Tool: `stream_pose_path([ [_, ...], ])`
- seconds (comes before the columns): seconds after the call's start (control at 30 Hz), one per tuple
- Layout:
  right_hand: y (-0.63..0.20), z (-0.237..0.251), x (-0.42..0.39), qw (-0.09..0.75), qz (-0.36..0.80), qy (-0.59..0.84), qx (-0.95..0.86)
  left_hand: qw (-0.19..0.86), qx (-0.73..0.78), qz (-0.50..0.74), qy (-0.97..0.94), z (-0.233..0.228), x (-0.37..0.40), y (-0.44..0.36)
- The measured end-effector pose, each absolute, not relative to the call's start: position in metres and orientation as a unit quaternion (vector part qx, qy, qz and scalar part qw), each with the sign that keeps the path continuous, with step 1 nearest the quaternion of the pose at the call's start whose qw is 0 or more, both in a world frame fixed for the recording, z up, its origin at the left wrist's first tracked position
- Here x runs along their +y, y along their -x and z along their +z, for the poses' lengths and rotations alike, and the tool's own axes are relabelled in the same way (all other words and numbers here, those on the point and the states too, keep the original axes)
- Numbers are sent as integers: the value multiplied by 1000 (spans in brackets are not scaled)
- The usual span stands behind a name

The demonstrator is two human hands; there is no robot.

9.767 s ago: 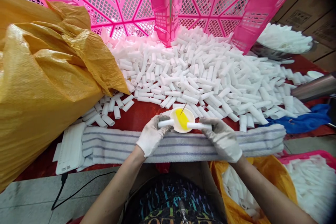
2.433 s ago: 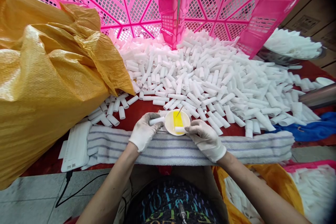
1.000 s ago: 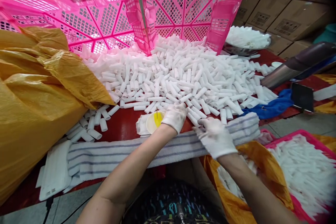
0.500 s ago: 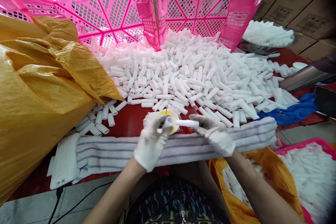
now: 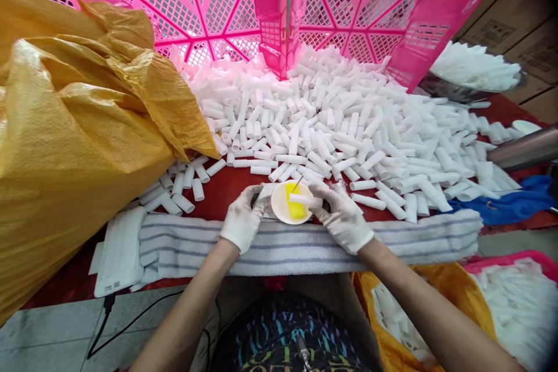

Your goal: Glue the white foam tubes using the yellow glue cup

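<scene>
My right hand (image 5: 342,218), in a white glove with greyish fingertips, grips a short white plastic tube (image 5: 303,200). The tube lies level over a small white dish (image 5: 279,209) with a bright yellow patch (image 5: 294,209) in it. A thin dark pin or stick (image 5: 297,183) slants up from the dish. Just left of the dish is my left hand (image 5: 244,218), gloved too, its fingers curled towards the thumb; what they hold, if anything, I cannot make out. Behind the dish spreads a large heap of similar white tubes (image 5: 331,122) on the red table (image 5: 218,192).
Pink perforated crates (image 5: 349,6) stand behind the heap. A large yellow sack (image 5: 87,128) fills the left side. A striped towel (image 5: 305,250) lies along the front edge beside a white power strip (image 5: 120,250). Right are a metal bowl (image 5: 453,88) and blue cloth (image 5: 501,203).
My hands have moved apart: the left has drawn away to the left of the dish, while the right has brought its tube over the yellow patch. The whole view has shifted slightly.
</scene>
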State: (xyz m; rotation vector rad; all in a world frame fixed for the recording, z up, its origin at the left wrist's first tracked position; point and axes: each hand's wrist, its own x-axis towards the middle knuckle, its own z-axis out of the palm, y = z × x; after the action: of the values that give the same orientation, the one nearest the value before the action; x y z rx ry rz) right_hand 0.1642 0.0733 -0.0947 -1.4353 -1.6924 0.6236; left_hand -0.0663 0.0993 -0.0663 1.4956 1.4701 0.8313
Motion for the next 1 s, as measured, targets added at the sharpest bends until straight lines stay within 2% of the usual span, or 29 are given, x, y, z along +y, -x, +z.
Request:
stream_pose_path([
  [0.07, -164, -95, 74, 380, 259, 584, -669, 423, 591, 333, -601, -65, 101, 63],
  [0.23, -166, -96, 75, 417, 261, 512, -705, 442, 590, 356, -574, -67, 103, 65],
  [0.37, -164, -92, 69, 389, 301, 554, -672, 474, 581, 380, -542, -68, 102, 69],
  [0.57, -159, -92, 65, 410, 295, 549, -666, 466, 595, 373, -539, -61, 96, 66],
  [0.7, -160, -90, 64, 396, 346, 553, -646, 504, 584, 383, -507, -55, 92, 65],
  [0.87, -157, -80, 67, 399, 323, 567, -644, 519, 571, 373, -515, -57, 87, 66],
  [0.93, -156, -74, 67, 376, 360, 574, -632, 522, 558, 379, -522, -60, 86, 66],
  [1.0, -158, -67, 64, 387, 392, 585, -596, 515, 557, 382, -529, -61, 84, 64],
])
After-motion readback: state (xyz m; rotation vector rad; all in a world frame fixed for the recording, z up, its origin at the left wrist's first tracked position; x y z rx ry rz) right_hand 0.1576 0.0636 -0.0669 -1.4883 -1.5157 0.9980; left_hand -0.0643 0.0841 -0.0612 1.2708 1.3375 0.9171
